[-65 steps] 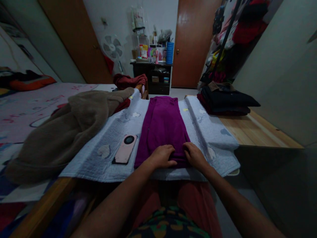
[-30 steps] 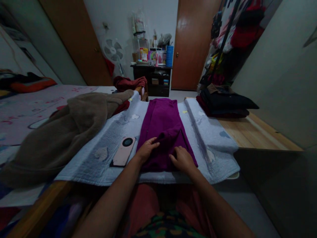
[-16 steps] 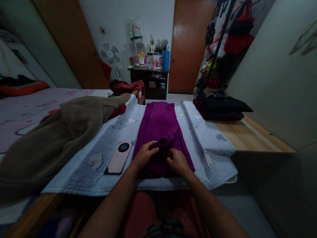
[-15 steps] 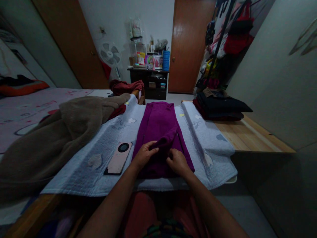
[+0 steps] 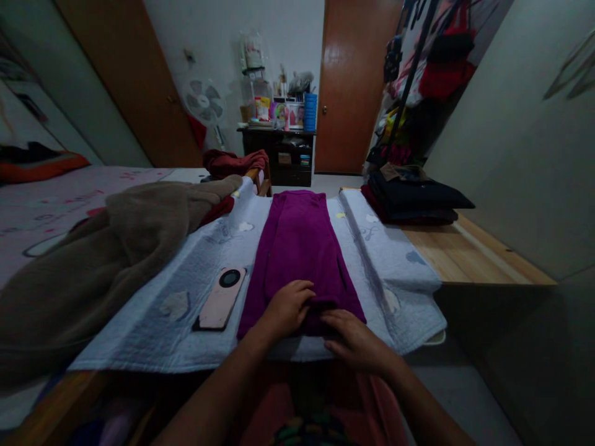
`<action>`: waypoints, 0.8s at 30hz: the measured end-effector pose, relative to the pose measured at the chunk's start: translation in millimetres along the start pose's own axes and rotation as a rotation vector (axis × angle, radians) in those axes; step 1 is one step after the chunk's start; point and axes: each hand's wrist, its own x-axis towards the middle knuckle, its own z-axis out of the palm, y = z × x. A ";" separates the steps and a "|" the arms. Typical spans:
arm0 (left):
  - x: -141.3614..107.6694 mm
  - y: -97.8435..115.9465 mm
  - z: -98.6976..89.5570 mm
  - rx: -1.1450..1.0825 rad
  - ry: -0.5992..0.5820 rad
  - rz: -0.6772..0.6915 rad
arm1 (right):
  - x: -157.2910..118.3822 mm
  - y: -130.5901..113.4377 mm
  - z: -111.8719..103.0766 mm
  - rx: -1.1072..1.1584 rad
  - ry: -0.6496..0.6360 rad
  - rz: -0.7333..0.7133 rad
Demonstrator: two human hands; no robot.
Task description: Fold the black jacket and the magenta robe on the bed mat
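A purple garment, folded into a long strip, lies flat on the quilted cover in front of me. Dark slits show near both its sides. My left hand rests on its near part, fingers closed on a raised fold of the cloth. At the near edge my right hand touches the garment, fingers stretched forward and thumb apart. Left of the garment lies a pink phone with a round dark camera ring.
The pale quilted cover has folds and hangs over the front edge. A brown fleece item is heaped at the left. Folded dark clothes are stacked on a wooden board at the right. A fan stands behind.
Both hands have come down toward the near edge. The flap lifted by the left hand now lies flatter. The right hand's fingers have spread from a pinch.
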 end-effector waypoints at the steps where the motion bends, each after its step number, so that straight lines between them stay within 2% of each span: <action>1: -1.6 1.3 6.1 0.084 -0.022 0.018 | -2.3 2.4 -6.0 0.018 0.013 0.013; 3: -3.9 3.6 16.3 0.218 -0.053 0.032 | 0.1 6.6 -17.0 0.020 0.093 0.050; 5: -5.1 5.7 21.9 0.294 -0.069 0.028 | 11.4 9.9 -24.0 -0.009 0.238 0.070; 8: -6.3 9.3 20.4 0.303 -0.080 0.021 | 40.0 13.1 -21.6 -0.022 0.408 0.020; 10: -8.0 12.3 14.4 0.231 -0.078 0.032 | 61.0 15.3 -11.3 -0.002 0.426 -0.038; 14: -15.7 13.0 -3.5 -0.054 0.011 0.040 | 89.7 23.4 17.7 -0.036 0.336 -0.084; 17: -22.6 -2.7 -19.2 -0.124 0.229 -0.117 | 94.4 28.8 33.8 -0.154 0.248 -0.052; 20: -25.4 -33.5 -32.6 0.025 0.424 -0.394 | 91.8 29.7 40.5 -0.219 0.232 -0.026; 22: -23.5 -54.9 -37.1 0.126 0.418 -0.550 | 90.3 28.9 41.5 -0.232 0.238 -0.013; 24: -18.6 -70.7 -37.5 0.182 0.338 -0.646 | 89.9 28.3 41.6 -0.234 0.243 -0.009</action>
